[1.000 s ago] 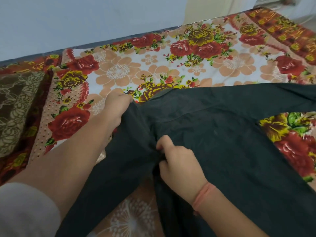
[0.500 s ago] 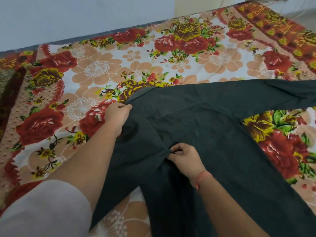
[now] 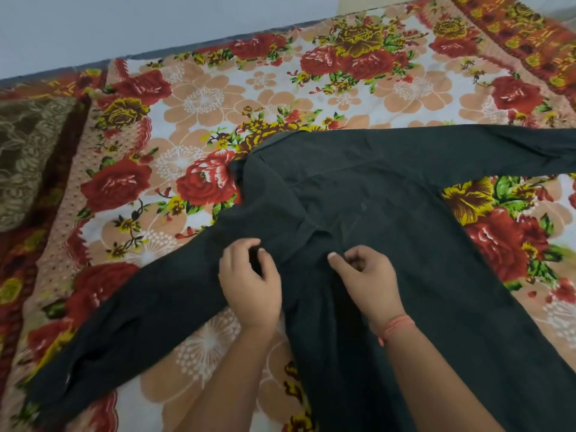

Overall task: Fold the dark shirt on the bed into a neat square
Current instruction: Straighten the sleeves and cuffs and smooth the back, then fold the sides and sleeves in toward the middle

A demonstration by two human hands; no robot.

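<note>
A brown lacy pillow (image 3: pixel 28 157) lies at the far left on the bed. The bed wears a sheet (image 3: pixel 202 98) with big red and yellow flowers on it. The dark shirt (image 3: pixel 389 213) lies spread out flat on this sheet, in the middle and to the right.

One sleeve (image 3: pixel 124 322) of the shirt runs down to the left, and its cuff lies near the low left corner. Next comes the left hand (image 3: pixel 249 282). It is on the shirt just where that sleeve meets the body. Its fingers and thumb are bent, with dark cloth between them, but I cannot tell if it really grips the cloth.

Close beside it is the right hand (image 3: pixel 364 275). Its fingers are curled in and its thumb points left. It pinches a bit of the shirt, and small creases run up from the spot. A thin pink band (image 3: pixel 397 325) goes round the right wrist.

The other sleeve (image 3: pixel 467 148) lies straight and runs out past the right edge. Flowers of the sheet show under it. A pale wall (image 3: pixel 124 26) stands behind the bed.
</note>
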